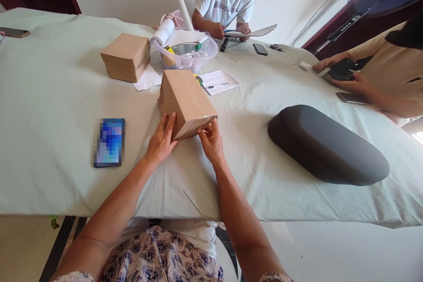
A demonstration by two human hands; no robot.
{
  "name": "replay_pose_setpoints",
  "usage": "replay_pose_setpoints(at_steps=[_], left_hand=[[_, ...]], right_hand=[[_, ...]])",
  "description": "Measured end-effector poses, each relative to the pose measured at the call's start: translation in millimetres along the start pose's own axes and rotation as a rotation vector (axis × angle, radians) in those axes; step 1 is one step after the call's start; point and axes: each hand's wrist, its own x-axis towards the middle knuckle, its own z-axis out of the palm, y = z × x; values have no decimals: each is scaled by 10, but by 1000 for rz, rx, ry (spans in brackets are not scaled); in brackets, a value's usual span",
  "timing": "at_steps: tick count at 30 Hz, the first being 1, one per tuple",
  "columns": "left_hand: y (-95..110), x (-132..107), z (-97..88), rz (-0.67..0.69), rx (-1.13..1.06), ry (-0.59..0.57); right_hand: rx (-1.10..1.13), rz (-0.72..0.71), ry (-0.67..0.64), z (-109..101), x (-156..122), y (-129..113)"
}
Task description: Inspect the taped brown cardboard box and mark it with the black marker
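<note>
A brown cardboard box (190, 97) with clear tape along its top seam is between my two hands over the cloth-covered table. My left hand (161, 139) presses against its near left side, fingers along the cardboard and thumb at the lower edge. At the near right corner, my right hand (212, 143) grips the taped end with thumb and fingers. The box looks slightly tilted; its underside is hidden. Behind it lie a printed sheet (224, 83) with a pen (216, 85) on it and part of a yellow-green tape roll (198, 80).
A second cardboard box (125, 56) stands beside a plastic basin (208, 55) of odds and ends. A phone (109, 143) lies left, a dark grey padded case (327, 145) right. One person (224, 4) opposite holds papers; another (380, 66) at right holds a dark object.
</note>
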Motion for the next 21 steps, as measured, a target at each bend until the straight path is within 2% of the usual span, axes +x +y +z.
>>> replay_pose_setpoints(at_steps=[2, 5, 9, 12, 15, 18, 21], left_hand=[[-20, 26, -31, 49, -9, 54], [33, 77, -123, 129, -10, 206], [211, 122, -274, 240, -17, 423], [349, 128, -355, 293, -123, 539], [434, 113, -379, 239, -228, 538], [452, 100, -371, 184, -288, 515], [433, 111, -368, 244, -310, 525]], right_hand=[[67, 18, 63, 24, -7, -50], [142, -25, 165, 33, -40, -179], [72, -234, 269, 44, -153, -319], [-58, -422, 310, 101, -265, -371], [-139, -516, 326, 197, -362, -434], [-196, -507, 336, 273, -421, -517], [-206, -483, 348, 275, -428, -557]])
